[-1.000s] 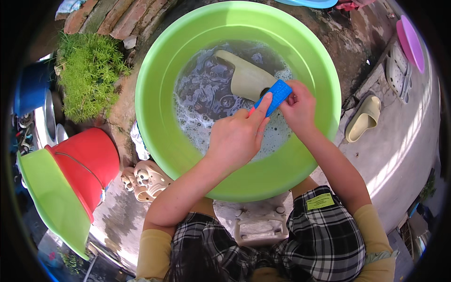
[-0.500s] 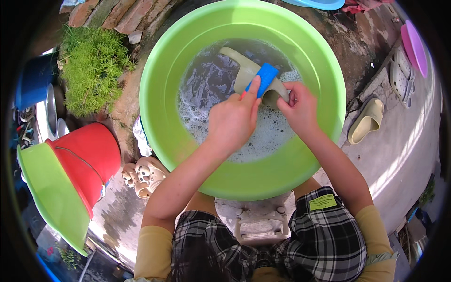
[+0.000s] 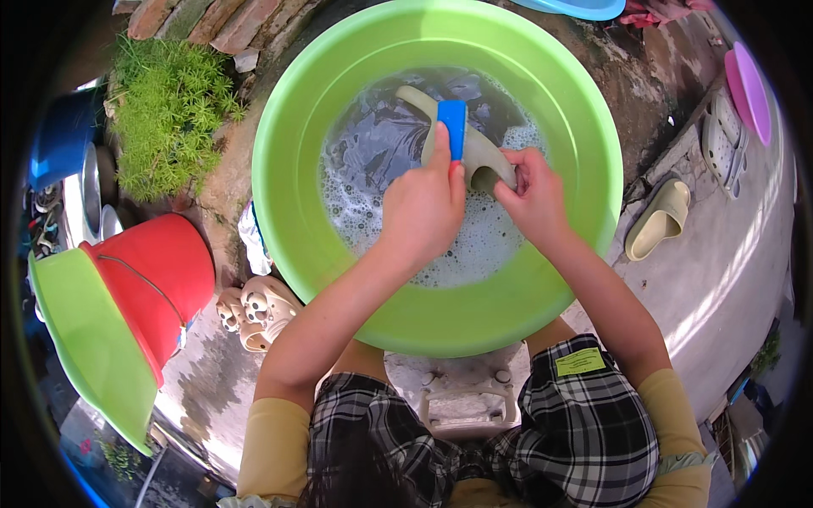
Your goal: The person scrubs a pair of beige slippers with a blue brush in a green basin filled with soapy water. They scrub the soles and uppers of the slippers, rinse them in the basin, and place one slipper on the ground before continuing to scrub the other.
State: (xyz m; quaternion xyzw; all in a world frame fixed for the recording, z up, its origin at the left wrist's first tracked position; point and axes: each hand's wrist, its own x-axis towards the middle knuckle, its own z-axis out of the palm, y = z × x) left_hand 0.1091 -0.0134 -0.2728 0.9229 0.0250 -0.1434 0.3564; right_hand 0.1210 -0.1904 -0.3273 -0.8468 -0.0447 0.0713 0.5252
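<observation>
My left hand (image 3: 421,207) is closed on a blue brush (image 3: 452,127), its index finger stretched along the back. The brush lies against a beige slipper (image 3: 486,157), whose bristle side is hidden from view. My right hand (image 3: 533,196) pinches the near right end of the slipper, beside a dark opening. Both hands are inside a large light green basin (image 3: 432,326), over cloudy, foamy water (image 3: 373,161). The slipper slants from far left to near right, partly covered by the brush and my left hand.
A matching beige slipper (image 3: 658,220) and grey clogs (image 3: 722,144) are at the right. Beige clogs (image 3: 267,305), a red bucket (image 3: 165,279) and a green tub (image 3: 80,330) stand at the left. Plants (image 3: 169,127) grow at the far left; a blue basin (image 3: 584,7) shows at the top.
The brush has swung more upright and shifted slightly left and away from me across the slipper. My right hand keeps its grip on the slipper's end.
</observation>
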